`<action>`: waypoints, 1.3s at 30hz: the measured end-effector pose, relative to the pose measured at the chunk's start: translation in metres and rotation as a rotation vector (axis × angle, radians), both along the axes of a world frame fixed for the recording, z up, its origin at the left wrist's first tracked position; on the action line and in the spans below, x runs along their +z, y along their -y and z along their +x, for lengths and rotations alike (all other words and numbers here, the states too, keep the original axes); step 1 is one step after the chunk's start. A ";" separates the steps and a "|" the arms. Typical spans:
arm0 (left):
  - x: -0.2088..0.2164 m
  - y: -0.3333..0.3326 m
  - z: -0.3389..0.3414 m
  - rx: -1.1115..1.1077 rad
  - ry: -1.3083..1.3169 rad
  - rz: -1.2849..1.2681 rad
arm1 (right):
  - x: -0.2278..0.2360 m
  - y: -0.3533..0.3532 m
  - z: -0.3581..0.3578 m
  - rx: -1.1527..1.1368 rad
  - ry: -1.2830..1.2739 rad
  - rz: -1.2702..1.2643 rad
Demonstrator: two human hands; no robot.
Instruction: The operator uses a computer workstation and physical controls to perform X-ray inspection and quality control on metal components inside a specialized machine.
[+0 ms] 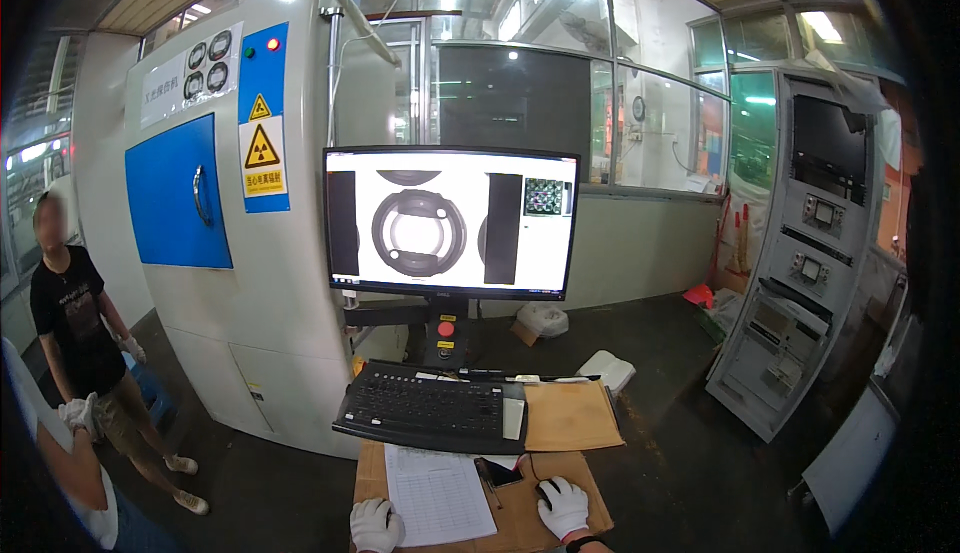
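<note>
My right hand [563, 508], in a white glove, rests over a black computer mouse [545, 494] on a brown cardboard sheet [575, 469]. White-gloved too, my left hand [375, 526] lies at the left edge of a printed paper form [438, 498], its fingers loosely laid down and nothing seen in them. Between the hands are a pen [489, 483] and a small dark object [503, 471]. Behind them stands a black keyboard [425, 405], with a tan envelope or folder [571, 416] on its right. A monitor [450, 223] displays a grey ring-shaped part with bright openings.
A tall pale cabinet with a blue door [180, 193] and radiation warning signs stands at left. Below the monitor is a red button [446, 330]. Two people stand at far left, one in a black shirt [70, 298]. A grey equipment rack [790, 253] rises at right.
</note>
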State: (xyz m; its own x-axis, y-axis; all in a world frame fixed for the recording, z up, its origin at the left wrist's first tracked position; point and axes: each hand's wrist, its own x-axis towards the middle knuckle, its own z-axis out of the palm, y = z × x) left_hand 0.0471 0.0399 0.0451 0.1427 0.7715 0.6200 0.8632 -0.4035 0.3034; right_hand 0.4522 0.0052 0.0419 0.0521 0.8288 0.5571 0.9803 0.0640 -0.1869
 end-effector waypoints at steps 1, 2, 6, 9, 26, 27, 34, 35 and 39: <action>0.001 0.000 0.000 -0.012 -0.002 0.003 | 0.000 0.000 -0.001 0.002 0.001 -0.001; 0.001 0.001 0.000 -0.002 0.003 0.022 | 0.001 0.001 -0.001 0.004 0.002 -0.003; 0.000 0.004 -0.002 0.010 0.000 -0.003 | 0.005 0.000 -0.003 0.002 0.018 -0.010; -0.002 0.002 -0.003 0.007 -0.019 0.028 | 0.005 -0.001 -0.003 0.007 0.008 -0.006; -0.011 -0.002 -0.005 0.002 -0.029 -0.007 | -0.001 -0.001 0.000 -0.010 0.007 -0.017; -0.010 -0.002 -0.005 0.000 -0.028 -0.006 | -0.002 -0.001 0.000 -0.012 0.015 -0.003; -0.013 -0.002 -0.006 0.006 -0.033 -0.008 | 0.002 -0.001 -0.002 -0.010 0.007 -0.028; -0.014 -0.002 -0.005 0.015 -0.033 -0.005 | 0.002 0.000 -0.002 -0.010 0.001 -0.027; -0.016 -0.003 -0.006 0.019 -0.032 -0.014 | 0.001 -0.001 -0.002 -0.015 0.008 -0.029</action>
